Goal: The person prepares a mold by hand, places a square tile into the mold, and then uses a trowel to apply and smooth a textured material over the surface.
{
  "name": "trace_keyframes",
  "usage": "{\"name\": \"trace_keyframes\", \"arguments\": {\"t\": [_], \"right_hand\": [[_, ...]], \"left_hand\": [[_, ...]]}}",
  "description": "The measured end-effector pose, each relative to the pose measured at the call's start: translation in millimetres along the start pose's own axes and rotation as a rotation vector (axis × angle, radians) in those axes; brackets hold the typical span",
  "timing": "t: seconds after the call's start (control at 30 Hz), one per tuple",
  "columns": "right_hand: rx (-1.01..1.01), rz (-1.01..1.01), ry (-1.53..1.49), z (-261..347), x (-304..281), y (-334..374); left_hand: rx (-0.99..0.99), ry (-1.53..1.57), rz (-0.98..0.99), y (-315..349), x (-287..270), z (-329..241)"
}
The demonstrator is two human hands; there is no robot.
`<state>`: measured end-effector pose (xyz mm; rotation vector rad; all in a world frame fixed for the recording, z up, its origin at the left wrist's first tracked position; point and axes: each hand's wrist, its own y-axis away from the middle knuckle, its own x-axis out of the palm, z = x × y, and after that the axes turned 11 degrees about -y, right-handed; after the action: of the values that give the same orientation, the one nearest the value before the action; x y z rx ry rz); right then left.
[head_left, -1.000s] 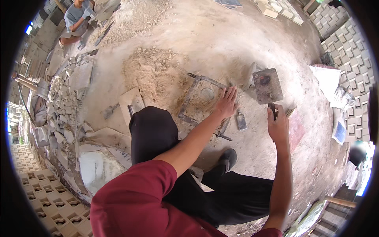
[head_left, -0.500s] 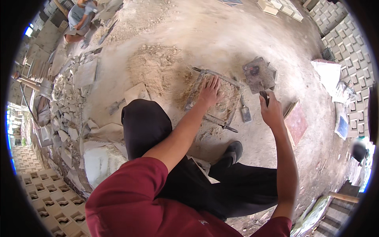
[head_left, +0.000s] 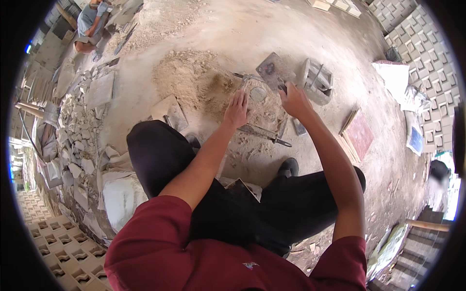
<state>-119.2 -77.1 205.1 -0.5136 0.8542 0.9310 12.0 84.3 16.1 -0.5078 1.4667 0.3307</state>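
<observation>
On the ground before me lies a metal mould frame (head_left: 259, 132) with a bar handle sticking out on its near side. Loose sandy mix (head_left: 267, 114) fills it, and a round flat grey patch (head_left: 257, 94) shows in the mix. My left hand (head_left: 237, 109) rests on the frame's left part, fingers stretched out and holding nothing. In my right hand (head_left: 293, 99) is the dark handle of a square-bladed trowel (head_left: 275, 69). Its dirty blade hangs over the frame's far right corner. Partly hidden under my right forearm is a small flat metal tool (head_left: 299, 127).
A grey box with a bar across it (head_left: 318, 81) stands right of the frame. Reddish boards (head_left: 360, 133) lie nearer. A sand heap (head_left: 182, 75), a flat board (head_left: 170, 111) and broken rubble (head_left: 73, 126) are leftward. Another person (head_left: 91, 26) crouches far left. Patterned blocks (head_left: 417, 46) are stacked at right.
My right hand has swung the trowel leftward, from over the grey box to the frame's far corner. My left hand has slid left across the mix, uncovering the round patch.
</observation>
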Motion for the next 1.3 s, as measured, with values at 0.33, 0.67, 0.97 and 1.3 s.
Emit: {"name": "trace_keyframes", "arguments": {"t": [0.33,0.67,0.97,1.3], "right_hand": [[0.001,-0.084,-0.012,-10,-27,-1],[0.2,-0.148,-0.023,-55,-63,13],[0.186,-0.153,-0.001,-72,-54,9],[0.065,-0.156,-0.085,-32,-6,-14]], "left_hand": [[-0.089,0.086,-0.14,-38,24,-27],[0.124,0.138,-0.116,-110,17,-121],[0.526,0.093,-0.038,-78,2,-130],[0.279,0.041,-0.199,-35,5,-3]]}}
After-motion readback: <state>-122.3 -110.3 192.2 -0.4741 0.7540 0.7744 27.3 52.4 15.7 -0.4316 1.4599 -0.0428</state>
